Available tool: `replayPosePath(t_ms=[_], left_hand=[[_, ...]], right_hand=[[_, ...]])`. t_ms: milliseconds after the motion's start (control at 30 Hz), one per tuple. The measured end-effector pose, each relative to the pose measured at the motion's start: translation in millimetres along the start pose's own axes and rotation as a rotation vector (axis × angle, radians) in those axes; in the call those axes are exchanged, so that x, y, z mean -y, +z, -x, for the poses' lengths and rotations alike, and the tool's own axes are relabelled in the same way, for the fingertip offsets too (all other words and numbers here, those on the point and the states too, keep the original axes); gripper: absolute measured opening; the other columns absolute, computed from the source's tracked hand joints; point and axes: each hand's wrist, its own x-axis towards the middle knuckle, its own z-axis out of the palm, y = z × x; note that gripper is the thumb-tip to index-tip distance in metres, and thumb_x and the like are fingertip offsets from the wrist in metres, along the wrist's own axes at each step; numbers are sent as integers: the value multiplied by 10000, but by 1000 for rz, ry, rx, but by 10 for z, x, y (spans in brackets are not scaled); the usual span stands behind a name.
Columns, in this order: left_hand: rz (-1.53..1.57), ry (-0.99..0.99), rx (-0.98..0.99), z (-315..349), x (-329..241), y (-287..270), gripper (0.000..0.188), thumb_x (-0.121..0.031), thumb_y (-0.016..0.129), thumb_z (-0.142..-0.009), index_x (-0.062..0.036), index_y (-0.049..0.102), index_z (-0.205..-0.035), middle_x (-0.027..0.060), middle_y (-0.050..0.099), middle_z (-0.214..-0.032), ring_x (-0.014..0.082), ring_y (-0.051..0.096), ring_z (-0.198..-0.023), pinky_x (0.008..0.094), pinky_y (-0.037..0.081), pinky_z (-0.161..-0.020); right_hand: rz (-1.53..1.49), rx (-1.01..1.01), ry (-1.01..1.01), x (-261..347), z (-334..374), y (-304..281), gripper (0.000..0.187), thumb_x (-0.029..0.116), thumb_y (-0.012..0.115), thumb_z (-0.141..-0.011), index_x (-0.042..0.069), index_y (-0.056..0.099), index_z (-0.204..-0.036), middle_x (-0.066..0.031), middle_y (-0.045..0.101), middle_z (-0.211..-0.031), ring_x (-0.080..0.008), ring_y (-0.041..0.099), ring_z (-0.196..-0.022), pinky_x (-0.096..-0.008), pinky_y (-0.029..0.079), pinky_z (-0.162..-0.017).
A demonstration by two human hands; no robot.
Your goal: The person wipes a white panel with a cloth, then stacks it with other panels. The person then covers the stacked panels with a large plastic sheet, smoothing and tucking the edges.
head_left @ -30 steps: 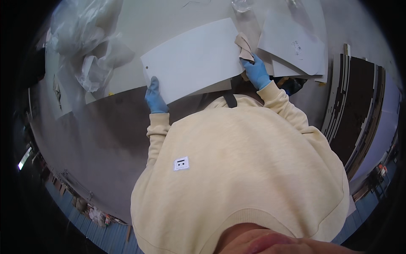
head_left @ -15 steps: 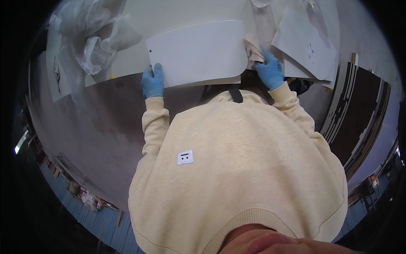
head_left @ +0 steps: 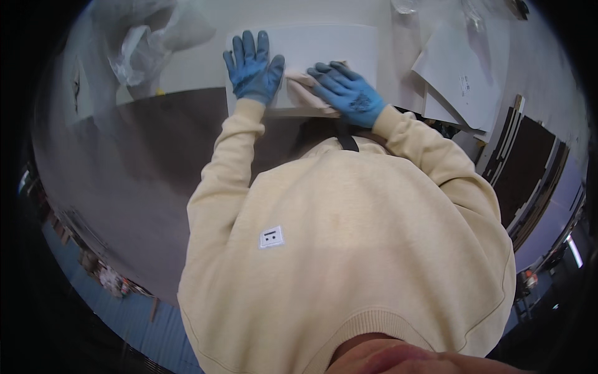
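A white flat panel (head_left: 327, 47) lies in front of me on the light table, close to its near edge. My left hand (head_left: 254, 73), in a blue glove, rests flat on the panel's left part with fingers spread. Under my gloved right hand (head_left: 354, 98) is a crumpled pale pink cloth (head_left: 304, 92), pressed against the panel right of its middle. The cloth sticks out to the left of the fingers and below them. Part of the panel's near edge is hidden by the cloth and both hands.
Crumpled clear plastic (head_left: 138, 59) lies at the left of the table. To the right are clear plastic wrapping (head_left: 408, 53) and several white sheets (head_left: 464, 81), one bearing a label. Stacked dark boards (head_left: 522, 165) stand farther right. A large brown board (head_left: 134, 156) extends at near left.
My right hand has brought the cloth leftward from beside the panel onto it. My left hand has gone from gripping the panel's left edge to lying flat on top.
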Motion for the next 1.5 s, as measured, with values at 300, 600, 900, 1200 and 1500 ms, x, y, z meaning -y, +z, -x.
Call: replayPosePath(t_ms=[300, 600, 900, 1200, 1500], left_hand=[[-23, -32, -40, 35, -77, -63, 741, -623, 589, -1052, -261, 509, -1694, 151, 435, -1768, 419, 376, -1630, 675, 195, -1325], [-41, -43, -26, 22, -69, -30, 749, -630, 618, -1035, -284, 506, -1690, 135, 413, -1772, 402, 346, -1641, 683, 198, -1324], [-11, -53, -1, 85, -191, -132, 859, -442, 775, -955, -114, 471, -1688, 220, 389, -1768, 432, 319, -1654, 661, 220, -1344], [16, -54, -62, 35, -115, -40, 805, -570, 720, -960, -236, 522, -1665, 160, 432, -1743, 425, 352, -1627, 707, 224, -1306], [39, -34, -32, 72, -170, -149, 870, -485, 725, -965, -130, 454, -1711, 221, 320, -1806, 449, 252, -1685, 699, 169, -1346]], right_hand=[[-156, 156, -96, -128, 286, -167, 538, 143, 737, -875, 11, 649, -1389, -201, 675, -1485, -390, 633, -1403, -564, 498, -1205], [-283, 218, -45, 155, -65, 170, 558, 185, 705, -925, 51, 652, -1464, -138, 684, -1500, -347, 592, -1470, -534, 429, -1287], [-350, 273, -10, 134, -65, 264, 562, 192, 696, -926, 36, 634, -1462, -157, 639, -1568, -368, 567, -1488, -533, 423, -1278], [-351, 244, 74, -54, 252, -191, 589, 207, 785, -863, 37, 656, -1413, -153, 654, -1554, -339, 569, -1511, -549, 404, -1291], [-340, 249, 36, 140, -192, 274, 571, 176, 743, -874, 12, 649, -1413, -168, 668, -1510, -352, 586, -1467, -552, 421, -1275]])
